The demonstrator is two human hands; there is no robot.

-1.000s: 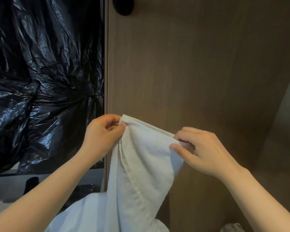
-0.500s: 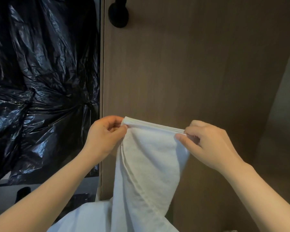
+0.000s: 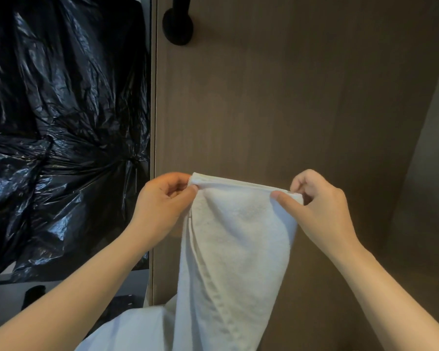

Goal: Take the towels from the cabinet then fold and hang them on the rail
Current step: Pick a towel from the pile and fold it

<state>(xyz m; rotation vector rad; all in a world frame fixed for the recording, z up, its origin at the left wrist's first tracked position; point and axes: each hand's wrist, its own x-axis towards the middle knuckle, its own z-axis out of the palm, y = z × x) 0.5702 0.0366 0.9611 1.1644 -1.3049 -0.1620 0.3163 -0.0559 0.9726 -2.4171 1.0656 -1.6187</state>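
A white towel [image 3: 236, 239] hangs from both of my hands in front of a brown wooden panel. My left hand [image 3: 162, 201] pinches its upper left corner and my right hand [image 3: 319, 206] pinches the upper right corner. The top edge is stretched nearly level between them. The rest of the cloth drops in long folds toward the bottom of the view. A black round rail mount [image 3: 178, 26] is fixed to the panel high above my left hand; only its base and a short stub show.
The brown wood panel [image 3: 289, 97] fills the middle and right. Crumpled black plastic sheeting [image 3: 61, 122] covers the area to the left of the panel's edge. A paler wall [image 3: 431, 186] slants down the right side.
My right hand has moved right and up, pulling the towel's top edge wider and level. The view has dropped a little, so the black mount shows lower on the panel.
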